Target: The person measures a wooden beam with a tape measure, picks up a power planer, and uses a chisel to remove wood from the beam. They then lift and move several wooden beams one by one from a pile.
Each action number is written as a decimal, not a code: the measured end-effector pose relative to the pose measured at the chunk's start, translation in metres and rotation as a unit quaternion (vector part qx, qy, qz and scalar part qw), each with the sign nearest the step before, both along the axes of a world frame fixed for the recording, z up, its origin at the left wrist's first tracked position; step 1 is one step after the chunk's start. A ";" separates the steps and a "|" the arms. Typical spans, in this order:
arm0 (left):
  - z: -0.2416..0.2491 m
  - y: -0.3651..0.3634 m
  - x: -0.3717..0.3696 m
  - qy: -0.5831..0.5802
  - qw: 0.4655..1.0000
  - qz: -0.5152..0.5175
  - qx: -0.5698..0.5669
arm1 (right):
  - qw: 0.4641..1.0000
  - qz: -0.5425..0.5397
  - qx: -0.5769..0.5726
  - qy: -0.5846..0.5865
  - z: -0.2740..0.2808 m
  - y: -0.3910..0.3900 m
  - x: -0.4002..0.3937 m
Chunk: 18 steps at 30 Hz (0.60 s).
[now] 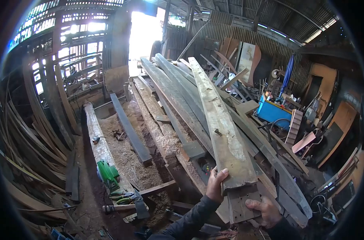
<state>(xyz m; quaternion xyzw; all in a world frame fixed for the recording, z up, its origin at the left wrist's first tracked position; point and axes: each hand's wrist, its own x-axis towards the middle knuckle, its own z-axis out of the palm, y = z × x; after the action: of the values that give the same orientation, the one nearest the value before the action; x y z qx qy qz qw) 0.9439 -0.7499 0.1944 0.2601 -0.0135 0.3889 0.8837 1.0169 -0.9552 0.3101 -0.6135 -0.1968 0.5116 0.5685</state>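
Observation:
A long, pale, weathered plank lies lengthwise on top of a stack of boards, its near end just in front of me. My left hand is closed on the left edge of that near end, thumb on top and fingers partly hidden. Just below the plank's end, a shorter brown board extends toward me. My right hand grips this board's right side with the thumb on its face; the other fingers are mostly out of sight. Grey boards lie under and beside the pale plank.
On the left, a green power tool rests on a pale beam, with pliers and a hammer-like tool nearby. Sawdust covers the ground around a dark beam. A blue bench stands at right.

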 end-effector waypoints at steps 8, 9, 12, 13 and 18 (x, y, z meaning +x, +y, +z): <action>-0.031 -0.012 -0.011 -0.081 0.991 -0.059 -0.091 | 0.987 0.052 0.008 -0.150 0.016 0.012 -0.041; -0.039 -0.011 -0.009 -0.088 0.988 -0.072 -0.099 | 0.983 0.060 0.013 -0.175 0.015 0.015 -0.046; -0.063 -0.014 -0.006 -0.117 0.985 -0.055 -0.112 | 0.980 0.039 -0.001 -0.193 0.002 0.016 -0.063; -0.070 -0.014 -0.009 -0.092 0.986 -0.063 -0.122 | 0.975 0.071 -0.010 -0.211 -0.001 0.018 -0.064; -0.092 -0.014 -0.012 -0.161 0.970 -0.137 -0.124 | 0.928 0.110 0.004 -0.356 -0.008 0.026 -0.078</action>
<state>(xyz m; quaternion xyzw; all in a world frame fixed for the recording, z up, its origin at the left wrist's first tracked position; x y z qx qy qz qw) 0.9318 -0.7640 0.1021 0.0786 -0.1428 0.2992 0.9402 0.9384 -0.9294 0.3021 -0.7274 -0.4547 0.3177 0.4040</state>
